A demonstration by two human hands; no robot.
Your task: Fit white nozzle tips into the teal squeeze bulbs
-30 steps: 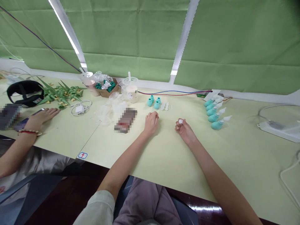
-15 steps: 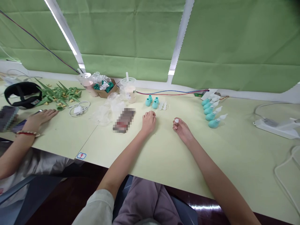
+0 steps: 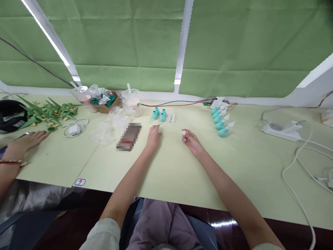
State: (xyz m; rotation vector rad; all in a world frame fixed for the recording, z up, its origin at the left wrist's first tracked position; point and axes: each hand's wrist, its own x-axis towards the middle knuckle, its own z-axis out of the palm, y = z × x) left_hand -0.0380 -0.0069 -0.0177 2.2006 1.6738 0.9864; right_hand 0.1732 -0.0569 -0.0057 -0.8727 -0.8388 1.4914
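Note:
My right hand pinches a small white plastic piece between thumb and fingertips, just above the table. To its left, my left hand rests on the table with its fingers curled together; whether anything is inside them is hidden. Beyond the left hand stand several teal bulbs with open necks. Beside these lie several small white tips. On the right, a slanting row of teal bulbs carries pointed white tips.
A phone-like blurred object, a clear plastic bag and a drink cup are to the left. Farther left are a cardboard box, green leafy parts and another person's hand. A power strip with cables lies right.
The view has swung to the right, so everything sits farther left in it. My right hand still pinches the white piece, now turned slightly. My left hand's fingers look a little straighter.

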